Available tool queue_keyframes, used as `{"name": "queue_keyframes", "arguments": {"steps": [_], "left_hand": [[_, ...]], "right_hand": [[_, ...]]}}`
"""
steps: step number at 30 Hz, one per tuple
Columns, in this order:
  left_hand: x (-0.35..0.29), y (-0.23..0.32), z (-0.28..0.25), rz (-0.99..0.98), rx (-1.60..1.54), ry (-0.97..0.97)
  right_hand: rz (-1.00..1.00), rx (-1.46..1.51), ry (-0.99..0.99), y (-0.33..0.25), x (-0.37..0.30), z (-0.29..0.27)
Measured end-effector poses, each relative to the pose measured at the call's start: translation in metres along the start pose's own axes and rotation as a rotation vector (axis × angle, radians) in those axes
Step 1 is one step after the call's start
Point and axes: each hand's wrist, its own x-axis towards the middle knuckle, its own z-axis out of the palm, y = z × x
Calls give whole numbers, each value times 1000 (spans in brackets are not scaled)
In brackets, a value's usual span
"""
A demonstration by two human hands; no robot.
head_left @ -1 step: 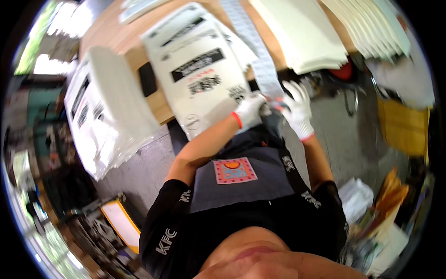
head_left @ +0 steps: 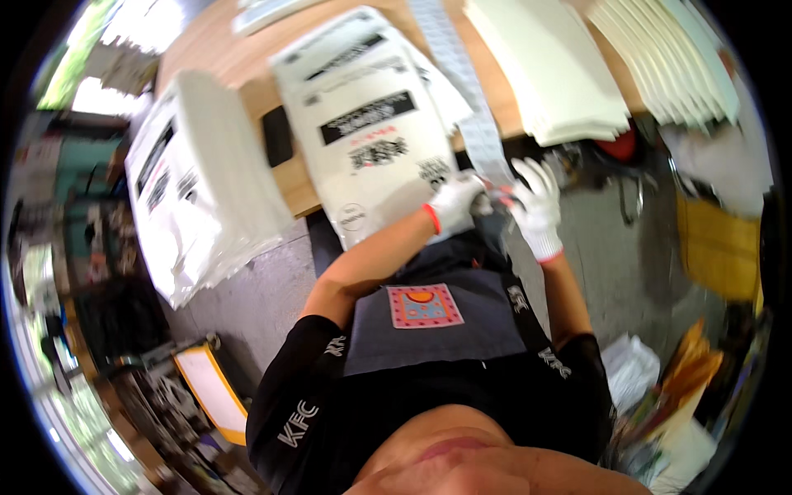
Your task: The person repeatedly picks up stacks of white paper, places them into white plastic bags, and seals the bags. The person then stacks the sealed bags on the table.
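Observation:
A long pale, bluish strip of labels runs down the table and hangs over its front edge to my hands. My left hand, in a white glove with an orange-red cuff, is closed round the strip's lower end. Also in a white glove, my right hand pinches there with thumb and forefinger, its other fingers raised and spread. Bare pinkish fingertips show between the hands; the exact grip is blurred. Just left of them, a white printed plastic bag lies flat on other bags, overhanging the table edge.
On the left a thick packed stack of white bags overhangs the wooden table. A black phone lies beside it. Cream sheets and fanned-out cream pieces fill the right. A yellow-framed board stands on the floor behind left.
The whole view has shifted slightly, so the table and my hands appear a little further right. My hands stay at the strip's end in nearly the same pose.

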Motion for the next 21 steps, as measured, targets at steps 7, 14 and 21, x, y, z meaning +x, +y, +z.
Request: {"name": "queue_keyframes", "arguments": {"steps": [7, 14, 21], "left_hand": [[-7, 12, 0, 57, 131, 34], [-65, 9, -62, 768, 1002, 292], [-149, -35, -158, 709, 581, 1268]], "right_hand": [[-214, 91, 59, -6, 17, 0], [32, 345, 69, -32, 34, -16], [513, 901, -355, -58, 49, 25]]}}
